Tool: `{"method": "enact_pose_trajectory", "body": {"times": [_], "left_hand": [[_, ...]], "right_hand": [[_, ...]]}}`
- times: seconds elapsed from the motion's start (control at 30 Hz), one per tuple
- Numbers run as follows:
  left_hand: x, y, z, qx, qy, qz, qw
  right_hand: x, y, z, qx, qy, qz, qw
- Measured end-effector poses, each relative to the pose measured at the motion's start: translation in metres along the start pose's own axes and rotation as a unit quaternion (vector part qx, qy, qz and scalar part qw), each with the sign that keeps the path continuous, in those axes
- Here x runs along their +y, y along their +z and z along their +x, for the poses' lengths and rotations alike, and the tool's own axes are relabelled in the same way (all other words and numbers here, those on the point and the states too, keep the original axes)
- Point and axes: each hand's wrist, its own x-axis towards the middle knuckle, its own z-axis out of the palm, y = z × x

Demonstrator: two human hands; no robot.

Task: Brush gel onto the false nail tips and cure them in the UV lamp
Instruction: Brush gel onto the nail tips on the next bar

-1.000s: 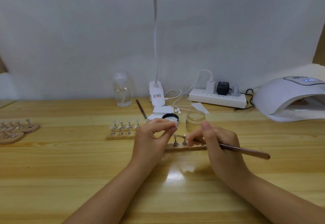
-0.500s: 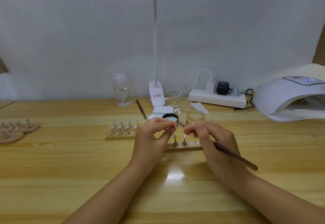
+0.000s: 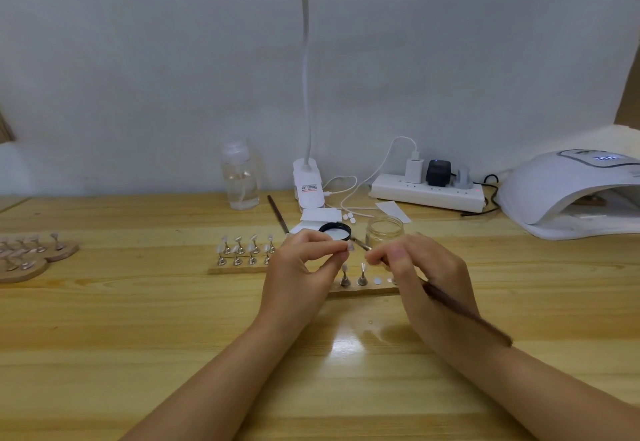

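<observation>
Round wooden stands (image 3: 31,257): I see them at the far left edge of the surface (image 3: 138,354), each carrying small metal holders with nail tips.
Clear bottle (image 3: 240,177): upright at the far side, by the wall.
Far strip (image 3: 242,260): a wooden strip with two rows of metal holders bearing nail tips, left of my hands.
Left hand (image 3: 301,274): my grip here is a narrow pinch, thumb and fingertips closed on a single nail tip (image 3: 349,247), lifted above the near strip.
Near strip (image 3: 363,288): between my hands, with two holders standing on it and bare round spots to their right.
Brush (image 3: 460,312): its tip meets the pinched nail tip; the handle runs back to the near right.
Right hand (image 3: 426,277): fingers curled round the brush in a closed grip.
Glass jar (image 3: 384,232): open, just beyond my right hand, its black lid (image 3: 335,231) lying to its left.
UV lamp (image 3: 568,191): white dome at the far right, display lit.
</observation>
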Motion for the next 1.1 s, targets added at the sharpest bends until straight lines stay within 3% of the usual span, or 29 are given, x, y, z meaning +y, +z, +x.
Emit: {"method": "enact_pose_trajectory", "body": {"times": [0.57,0.73,1.1], "left_hand": [[0.0014,0.0002,-0.0008,0.005,-0.006,0.009,1.000],[0.0022,-0.0001,-0.0008,0.004,-0.009,0.006,1.000],[0.0004,0.0003,0.0001,0.012,-0.009,-0.006,1.000]], "right_hand": [[0.0055,-0.0005,-0.0007,0.019,-0.072,-0.065,0.995],[0.0066,-0.0007,-0.0019,0.014,-0.035,-0.040,0.998],[0.0043,-0.0003,-0.0023,0.019,-0.051,-0.030,0.998]]}}
